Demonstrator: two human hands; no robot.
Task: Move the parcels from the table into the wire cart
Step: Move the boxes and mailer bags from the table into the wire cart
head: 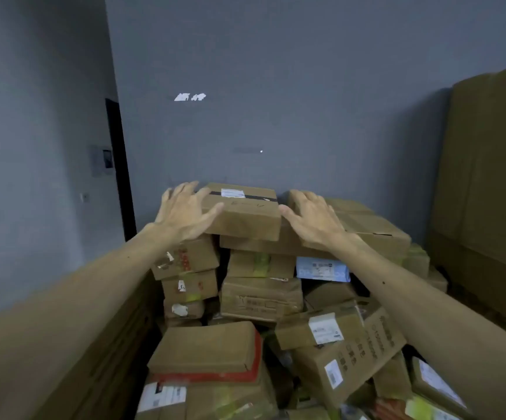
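Nearest us lie a red-edged parcel [206,350] and a tilted box [336,368], part of a loose heap of parcels that rises away from us to the far wall. No wire cart shows in this view, and the surface beneath the heap is hidden. At the far peak sits the top box [245,219], brown, with a white label [233,193] on its lid. Our left hand [182,207] and right hand [312,213] flank it, both spread wide with straight fingers and the thumbs at its near corners, holding nothing. We judge the main risk to be the footing. The top box rests on a flat carton [254,245] and on a left column [185,259] of small boxes that do not line up. A push from one side alone could slide it off the far edge or tip that column towards the left. With arms at full stretch and only flat palms on smooth cardboard, a weak squeeze could let it slip onto the pale blue parcel [321,269] below. Dragging rather than lifting might pull the flat carton along too.
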